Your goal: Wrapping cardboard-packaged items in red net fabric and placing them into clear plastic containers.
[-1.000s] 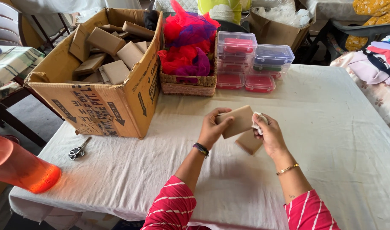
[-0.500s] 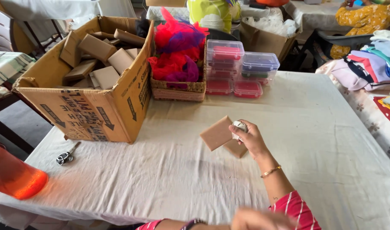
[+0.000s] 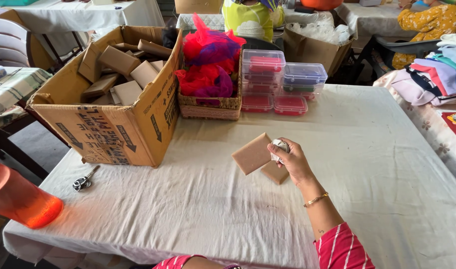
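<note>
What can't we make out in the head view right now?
- Left hand: out of frame past the bottom edge; only a sleeve shows.
- White wad in the right hand: mostly covered by the fingers, kind unclear.
- Second brown block: partly under the hand and the upper brown block.
- Lower layers of the cardboard box: hidden by its walls and top blocks.
- Metal item near the table edge: too small to identify.

Right hand (image 3: 291,160) bare, thin gold bangle (image 3: 315,200) on the wrist, small dark tattoo mark on the forearm, pink-red sleeves (image 3: 343,249) with thin white stripes
</note>
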